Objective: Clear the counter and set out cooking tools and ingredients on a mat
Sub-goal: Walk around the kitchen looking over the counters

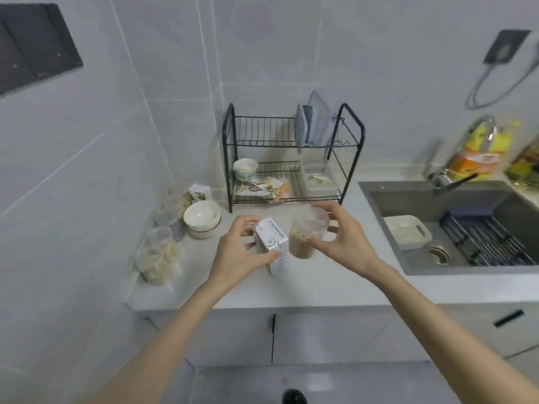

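Above the middle of the counter, just in front of the black 2-tier dish rack, the left hand grips a small white carton with its fingers curled round the sides. The right hand holds a clear tub of beige grains, fingers spread round its rim. The 2 sit close side by side, with stacked white bowls to the left and the sink to the right.

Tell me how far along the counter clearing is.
Done: nothing clearly; no mat is in view. In hand: the left hand grips a white rectangular carton, the right hand holds a clear plastic tub of brown grains. Left: stacked white bowls, clear tubs of pale food and a small carton on the pale counter.
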Action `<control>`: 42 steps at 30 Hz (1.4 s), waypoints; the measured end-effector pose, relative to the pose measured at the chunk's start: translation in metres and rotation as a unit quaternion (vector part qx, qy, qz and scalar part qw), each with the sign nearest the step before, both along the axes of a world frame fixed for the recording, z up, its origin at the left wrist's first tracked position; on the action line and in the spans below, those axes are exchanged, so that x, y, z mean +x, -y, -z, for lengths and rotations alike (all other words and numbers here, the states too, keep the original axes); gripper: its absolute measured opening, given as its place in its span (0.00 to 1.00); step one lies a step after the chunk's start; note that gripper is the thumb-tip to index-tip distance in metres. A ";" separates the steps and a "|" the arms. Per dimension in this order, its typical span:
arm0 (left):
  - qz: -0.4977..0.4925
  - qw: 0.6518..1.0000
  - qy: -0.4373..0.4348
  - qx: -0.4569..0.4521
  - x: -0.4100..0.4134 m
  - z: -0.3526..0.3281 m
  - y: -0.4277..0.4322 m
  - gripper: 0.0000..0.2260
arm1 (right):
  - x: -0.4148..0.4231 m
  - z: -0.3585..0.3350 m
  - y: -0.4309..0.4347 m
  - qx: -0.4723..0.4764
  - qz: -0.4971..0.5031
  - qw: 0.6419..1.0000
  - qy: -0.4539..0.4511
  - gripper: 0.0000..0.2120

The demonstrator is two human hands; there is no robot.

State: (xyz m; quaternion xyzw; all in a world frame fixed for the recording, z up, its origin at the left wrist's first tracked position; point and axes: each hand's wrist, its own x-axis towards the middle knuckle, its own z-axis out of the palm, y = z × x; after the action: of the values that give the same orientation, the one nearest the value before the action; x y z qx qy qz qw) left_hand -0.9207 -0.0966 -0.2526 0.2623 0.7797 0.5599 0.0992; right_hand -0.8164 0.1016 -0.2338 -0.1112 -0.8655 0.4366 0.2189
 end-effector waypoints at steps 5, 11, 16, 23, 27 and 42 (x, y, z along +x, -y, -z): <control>0.129 0.991 -0.032 -0.002 0.052 -0.015 -0.074 0.28 | 0.096 -0.017 -0.037 0.014 0.111 0.994 0.001 0.30; 0.262 0.963 -0.066 0.015 0.139 -0.030 -0.165 0.29 | 0.221 -0.033 -0.079 0.034 0.243 0.969 -0.008 0.29; 0.365 0.927 -0.085 0.037 0.243 -0.041 -0.238 0.28 | 0.342 -0.039 -0.108 0.043 0.350 0.936 -0.022 0.28; 0.479 0.871 -0.076 0.075 0.419 -0.050 -0.324 0.27 | 0.529 -0.049 -0.136 0.071 0.474 0.878 -0.013 0.28; 0.543 0.833 -0.060 0.087 0.526 -0.055 -0.361 0.27 | 0.639 -0.054 -0.137 0.068 0.546 0.835 -0.004 0.28; 0.746 0.656 -0.058 0.101 0.862 -0.061 -0.460 0.27 | 0.923 -0.052 -0.120 0.043 0.770 0.637 -0.022 0.27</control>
State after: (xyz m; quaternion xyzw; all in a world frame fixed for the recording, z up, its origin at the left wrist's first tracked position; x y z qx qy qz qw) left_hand -0.0590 0.3635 -0.1913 0.7960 0.2648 0.3571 0.4107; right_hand 0.1064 0.2221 -0.1814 -0.7180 -0.4796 0.0746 0.4990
